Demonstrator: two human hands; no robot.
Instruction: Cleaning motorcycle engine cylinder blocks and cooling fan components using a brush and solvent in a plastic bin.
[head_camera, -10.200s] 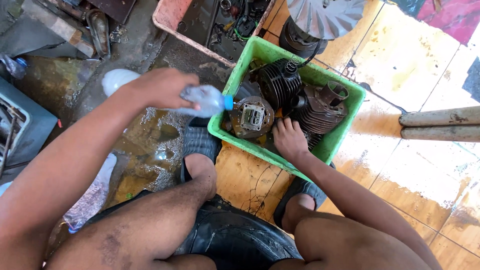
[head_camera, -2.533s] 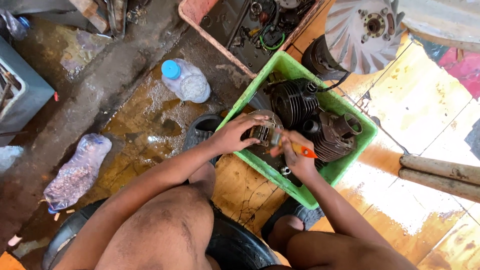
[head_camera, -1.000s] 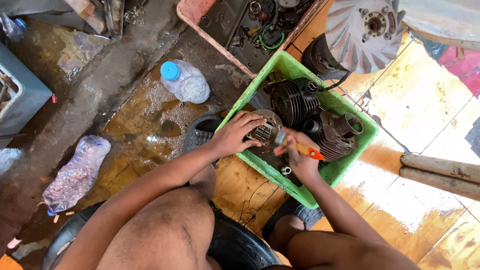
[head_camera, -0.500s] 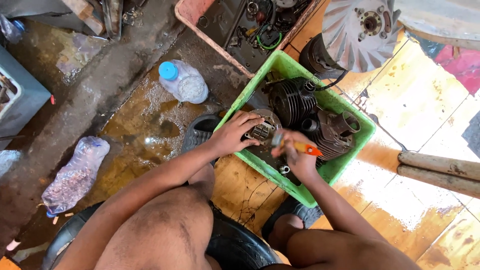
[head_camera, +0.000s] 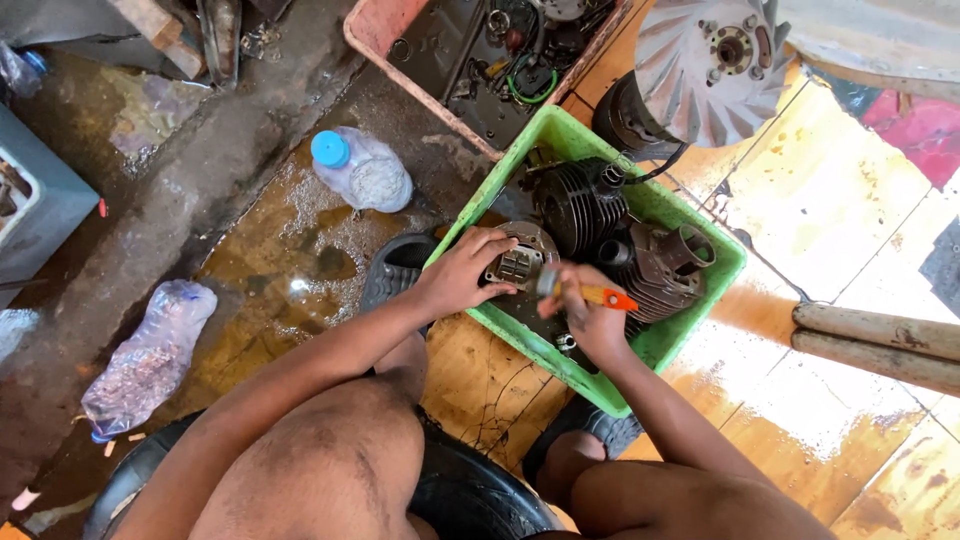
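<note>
At frame centre the left hand (head_camera: 462, 280) clasps a round engine part (head_camera: 520, 262) in the green tub (head_camera: 700, 330) while the right hand (head_camera: 592, 322), closed on an orange-handled brush (head_camera: 590, 293), scrubs it

The floor (head_camera: 820, 230) is yellowish tile on the right and wet, dirty concrete on the left. On it sit a green plastic tub (head_camera: 720, 290), a pink tray (head_camera: 375, 25) beside it, a blue-capped clear bottle (head_camera: 365, 175) and a crumpled plastic bag (head_camera: 150, 355). Two wooden poles (head_camera: 880, 340) lie at right, well apart from a finned metal fan wheel (head_camera: 700, 65) near the tub's far corner.
</note>
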